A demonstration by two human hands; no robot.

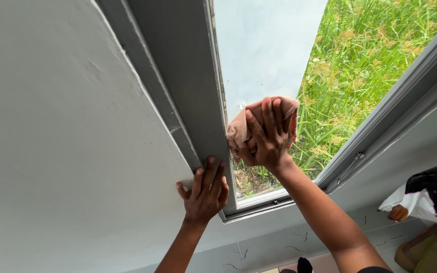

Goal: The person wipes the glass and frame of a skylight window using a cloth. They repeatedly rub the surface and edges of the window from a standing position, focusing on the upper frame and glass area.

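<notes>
**Cloth on the glass, low by the frame**

The pinkish cleaning cloth [244, 126] sits bunched against the window pane [264, 45], low on the glass at about seven o'clock of the pane, tight beside the grey window frame [198, 101]. The right hand [266, 136] is clamped around it, fingers spread over the wad and pressing it to the glass. At eight o'clock from there the left hand [204, 192] lies flat and open on the frame's lower end, holding nothing, just bracing where the frame meets the grey wall [67, 131].

Here's the risk, as I read it: the cloth is only bunched, so a hard stroke could let a loose fold slip free or snag on the frame edge. Pressing heavily near the pane's corner could strain the glass. And that braced left hand sits close to the sash seam; should the window shift, fingers could get pinched.

Outside, tall green grass [370, 65]. At four o'clock, a black-and-white bag [431, 197] by the wall.
</notes>
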